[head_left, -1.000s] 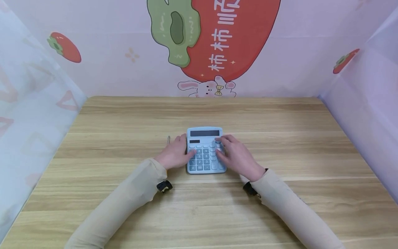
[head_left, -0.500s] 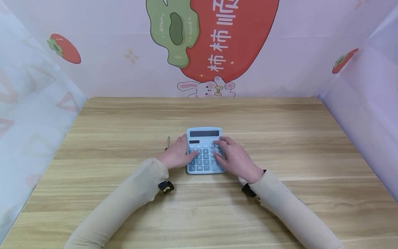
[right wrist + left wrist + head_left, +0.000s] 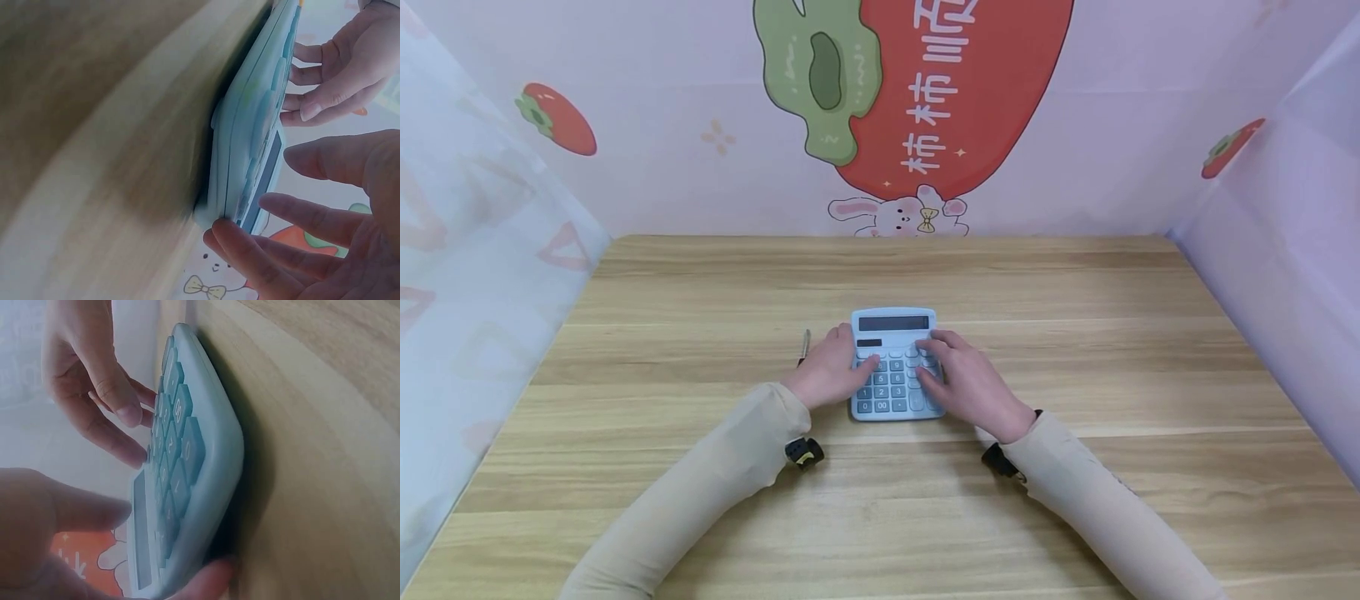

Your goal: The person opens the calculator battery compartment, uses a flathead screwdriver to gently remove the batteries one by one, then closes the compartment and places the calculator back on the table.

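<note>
A light blue calculator [image 3: 897, 383] lies face up mid-table, its dark display [image 3: 892, 323] toward the back wall. My left hand [image 3: 831, 371] is at its left side, fingers along the edge and thumb over the upper left keys. In the left wrist view, one fingertip [image 3: 209, 581] sits low by the calculator's edge, with the thumb [image 3: 94, 512] raised over the face. My right hand [image 3: 976, 382] is at the right side, with fingertips over the upper right keys. The right wrist view has two of its fingers [image 3: 240, 247] at the side edge and the thumb above.
A thin metal shaft [image 3: 806, 343] with a dark collar pokes out behind my left hand; its remainder is hidden. Black wrist cameras [image 3: 805, 452] hang below both wrists. Wood-grain tabletop [image 3: 880, 508] surrounds the calculator, and a printed backdrop [image 3: 700, 183] rises along its back and sides.
My left thumb has shifted slightly right and up across the keys. My right fingertips have slid slightly left and down. The calculator stays in place, and a faint digit now shows at its display's right end.
</note>
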The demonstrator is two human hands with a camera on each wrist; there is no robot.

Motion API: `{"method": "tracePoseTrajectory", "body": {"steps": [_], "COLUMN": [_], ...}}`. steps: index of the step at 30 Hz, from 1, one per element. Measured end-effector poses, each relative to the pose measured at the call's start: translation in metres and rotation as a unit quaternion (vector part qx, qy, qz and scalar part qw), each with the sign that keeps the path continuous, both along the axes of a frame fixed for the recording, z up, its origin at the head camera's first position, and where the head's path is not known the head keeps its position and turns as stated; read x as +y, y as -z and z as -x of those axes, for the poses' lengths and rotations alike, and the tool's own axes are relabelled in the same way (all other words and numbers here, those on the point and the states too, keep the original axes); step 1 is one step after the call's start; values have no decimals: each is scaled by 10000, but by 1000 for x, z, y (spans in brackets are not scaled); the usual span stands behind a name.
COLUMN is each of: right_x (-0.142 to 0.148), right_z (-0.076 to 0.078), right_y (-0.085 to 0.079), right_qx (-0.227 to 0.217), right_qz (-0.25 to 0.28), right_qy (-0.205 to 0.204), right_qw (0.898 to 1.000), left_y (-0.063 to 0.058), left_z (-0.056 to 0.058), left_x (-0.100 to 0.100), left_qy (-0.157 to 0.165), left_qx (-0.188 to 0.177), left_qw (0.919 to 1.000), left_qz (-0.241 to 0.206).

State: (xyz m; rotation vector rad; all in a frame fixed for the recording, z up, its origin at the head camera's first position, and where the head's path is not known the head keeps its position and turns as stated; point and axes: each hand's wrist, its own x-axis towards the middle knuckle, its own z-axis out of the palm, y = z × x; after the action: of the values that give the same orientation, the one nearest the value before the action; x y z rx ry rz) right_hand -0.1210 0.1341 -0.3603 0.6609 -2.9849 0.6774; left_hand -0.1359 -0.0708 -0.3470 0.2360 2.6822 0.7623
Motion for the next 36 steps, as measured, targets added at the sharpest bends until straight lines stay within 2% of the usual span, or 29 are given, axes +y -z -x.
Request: {"method": "tracePoseTrajectory", "body": {"steps": [7, 13, 18, 22, 27, 30, 33, 36], "right_x": [-1, -2, -4, -5, -8, -11, -14, -16], "right_z": [0, 0, 0, 1, 2, 1, 0, -1], "right_y": [0, -1, -1, -1, -1, -2, -3, -4], "right_qx": [-70, -98, -128, -312, -760, -1106, -1401, -1551], "right_qz": [76, 180, 325, 455, 613, 652, 661, 678], "right_qy": [76, 145, 162, 238, 390, 519, 579, 603], "right_qw": [9999, 9997, 9993, 9982, 9945, 9904, 9862, 9837], "left_y": [-1, -2, -4, -5, -5, -6, -6, -5], "left_z": [0, 2, 3, 4, 5, 5, 4, 5], "left_x": [2, 4, 5, 5, 4, 4, 5, 5], "left_qy": [-219, -454, -596, -764, -927, -938, -885, -842], "left_qx": [77, 279, 395, 528, 597, 619, 771, 975], "left_qw": [9987, 9928, 9892, 9823, 9716, 9732, 9779, 9788], "left_qz": [-460, -1075, -1282, -1625, -2093, -2007, -1732, -1592]}}
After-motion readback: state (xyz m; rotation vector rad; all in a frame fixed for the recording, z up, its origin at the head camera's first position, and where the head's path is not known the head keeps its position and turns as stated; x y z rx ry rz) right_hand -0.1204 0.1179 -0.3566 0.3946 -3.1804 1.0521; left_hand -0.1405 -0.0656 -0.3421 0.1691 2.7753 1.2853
